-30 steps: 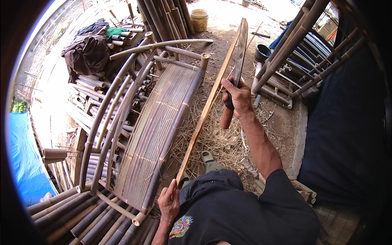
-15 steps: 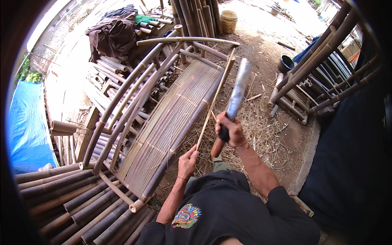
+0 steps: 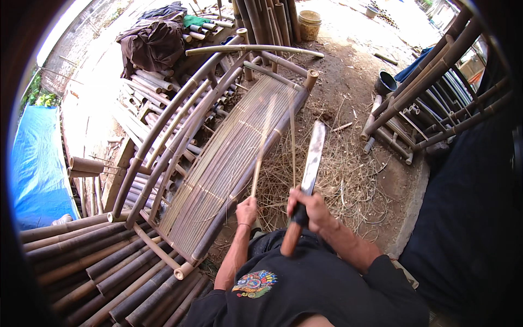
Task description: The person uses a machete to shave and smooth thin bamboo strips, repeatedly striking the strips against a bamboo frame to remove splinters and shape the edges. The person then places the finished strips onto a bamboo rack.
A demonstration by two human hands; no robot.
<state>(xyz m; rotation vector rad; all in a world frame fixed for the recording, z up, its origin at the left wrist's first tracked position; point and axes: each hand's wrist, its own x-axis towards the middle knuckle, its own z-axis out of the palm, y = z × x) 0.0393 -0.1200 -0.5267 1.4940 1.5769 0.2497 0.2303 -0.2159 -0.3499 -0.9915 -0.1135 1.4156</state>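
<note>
My left hand (image 3: 247, 211) is closed around the lower end of a thin bamboo strip (image 3: 263, 143). The strip rises over the front rail of a bamboo bench (image 3: 218, 158), its upper end blurred. A machete (image 3: 312, 163) is gripped in my right hand (image 3: 311, 210), blade pointing up and away, wooden handle end toward my body. A second slender strip (image 3: 293, 139) runs down to the fingers of my right hand; whether they pinch it or it passes behind them I cannot tell.
Shavings (image 3: 338, 185) litter the ground right of the bench. Dark bamboo poles (image 3: 109, 267) lie at lower left, beside a blue tarp (image 3: 41, 163). A bamboo frame (image 3: 419, 98) stands at right near a black bucket (image 3: 385, 83). A long curved bamboo piece (image 3: 250, 49) rests across the bench's far end.
Where one long strip was seen, two separate lengths now show, one at each hand. My right hand has come down and nearer, and the machete blade is less blurred.
</note>
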